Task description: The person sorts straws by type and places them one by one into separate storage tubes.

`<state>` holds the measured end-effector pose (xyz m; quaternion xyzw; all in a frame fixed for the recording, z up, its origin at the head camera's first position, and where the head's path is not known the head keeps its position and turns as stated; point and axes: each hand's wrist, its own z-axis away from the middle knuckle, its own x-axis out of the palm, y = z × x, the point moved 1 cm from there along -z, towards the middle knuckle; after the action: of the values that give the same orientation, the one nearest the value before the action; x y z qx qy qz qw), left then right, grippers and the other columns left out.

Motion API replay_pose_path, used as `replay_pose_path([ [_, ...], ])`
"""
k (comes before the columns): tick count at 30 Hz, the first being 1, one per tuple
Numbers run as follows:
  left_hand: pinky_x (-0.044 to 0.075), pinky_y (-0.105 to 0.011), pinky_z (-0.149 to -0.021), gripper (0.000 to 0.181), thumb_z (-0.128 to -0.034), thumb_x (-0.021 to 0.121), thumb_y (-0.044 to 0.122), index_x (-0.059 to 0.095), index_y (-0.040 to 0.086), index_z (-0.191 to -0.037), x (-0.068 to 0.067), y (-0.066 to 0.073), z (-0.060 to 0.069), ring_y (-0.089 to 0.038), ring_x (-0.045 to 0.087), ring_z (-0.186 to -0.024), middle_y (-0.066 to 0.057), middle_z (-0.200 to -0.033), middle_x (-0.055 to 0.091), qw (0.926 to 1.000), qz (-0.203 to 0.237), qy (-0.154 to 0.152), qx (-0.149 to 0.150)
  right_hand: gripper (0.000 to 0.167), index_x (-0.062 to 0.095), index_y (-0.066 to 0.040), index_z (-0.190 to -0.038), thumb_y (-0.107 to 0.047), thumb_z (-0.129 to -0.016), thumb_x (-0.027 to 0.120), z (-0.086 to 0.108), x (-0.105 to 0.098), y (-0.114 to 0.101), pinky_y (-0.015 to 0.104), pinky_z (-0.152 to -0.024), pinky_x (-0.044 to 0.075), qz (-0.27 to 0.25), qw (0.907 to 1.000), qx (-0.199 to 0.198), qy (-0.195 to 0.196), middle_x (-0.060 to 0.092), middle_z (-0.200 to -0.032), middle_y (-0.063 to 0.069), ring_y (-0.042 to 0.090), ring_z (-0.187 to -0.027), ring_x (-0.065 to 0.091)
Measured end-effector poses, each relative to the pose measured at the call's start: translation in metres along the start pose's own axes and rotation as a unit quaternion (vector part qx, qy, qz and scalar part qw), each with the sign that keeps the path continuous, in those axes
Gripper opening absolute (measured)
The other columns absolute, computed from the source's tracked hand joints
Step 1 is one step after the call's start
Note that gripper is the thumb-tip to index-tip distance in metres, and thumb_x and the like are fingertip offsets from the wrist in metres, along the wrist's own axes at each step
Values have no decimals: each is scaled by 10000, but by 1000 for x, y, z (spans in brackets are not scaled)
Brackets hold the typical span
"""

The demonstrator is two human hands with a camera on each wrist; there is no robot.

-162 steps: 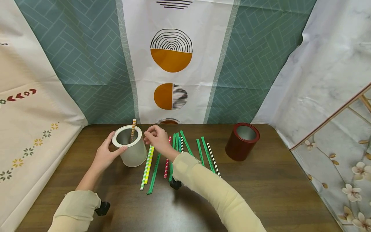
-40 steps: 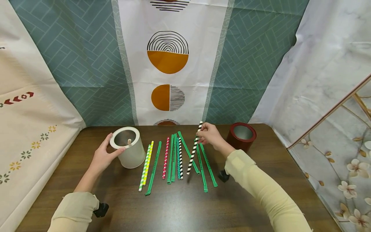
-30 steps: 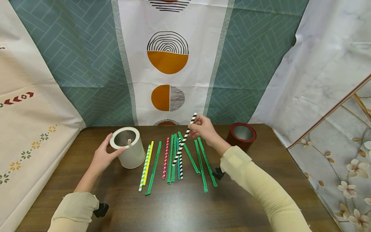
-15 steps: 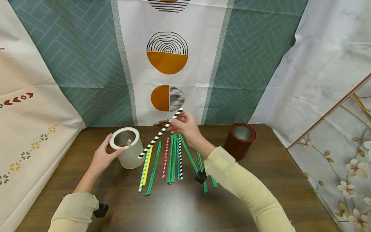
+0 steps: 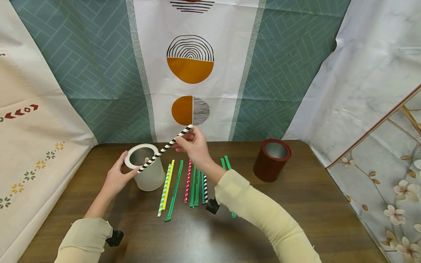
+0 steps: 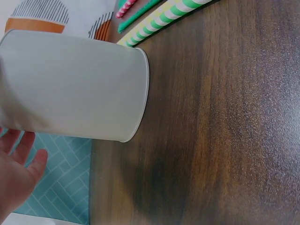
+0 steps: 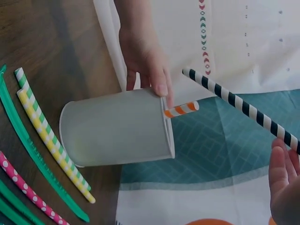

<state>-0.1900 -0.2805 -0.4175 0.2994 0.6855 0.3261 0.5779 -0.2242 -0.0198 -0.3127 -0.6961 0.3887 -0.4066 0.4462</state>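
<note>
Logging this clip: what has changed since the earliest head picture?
The right hand has taken hold of the black-and-white straw that lay at the right end of the row, lifted it and brought it left to the white can. The orange-striped straw in that can now leans toward the wearer. The left hand stayed on the can; both it and the red can stayed put.

We have a dark brown wood-grain table [image 5: 144,226]; upright on it, grey-white cylindrical can [image 5: 150,178] left, dark-red cylindrical can [image 5: 269,168] right. Between them we see slim straws [image 5: 197,190]: striped, dotted, yellow, green.
</note>
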Motion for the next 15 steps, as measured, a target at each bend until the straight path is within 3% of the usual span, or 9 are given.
replay_pose_path([
  [10,286,-604,-917,878,-799,617,386,62,148,-1436,-1,1,0,-442,271,-1251,-176,-1466,141,9999,17,-107,-90,119,431,-41,-897,-13,-853,538,-11,1,12,304,-694,526,251,9976,-165,625,543,-795,-2,197,-735,654],
  [15,267,-616,-922,879,-798,619,384,62,152,-1437,-1,1,0,-443,239,-1267,-168,-1469,136,9999,31,-119,-109,128,427,-28,-904,-1,-848,540,-15,2,19,320,-700,527,146,9962,-194,835,537,-784,-6,111,-681,637],
])
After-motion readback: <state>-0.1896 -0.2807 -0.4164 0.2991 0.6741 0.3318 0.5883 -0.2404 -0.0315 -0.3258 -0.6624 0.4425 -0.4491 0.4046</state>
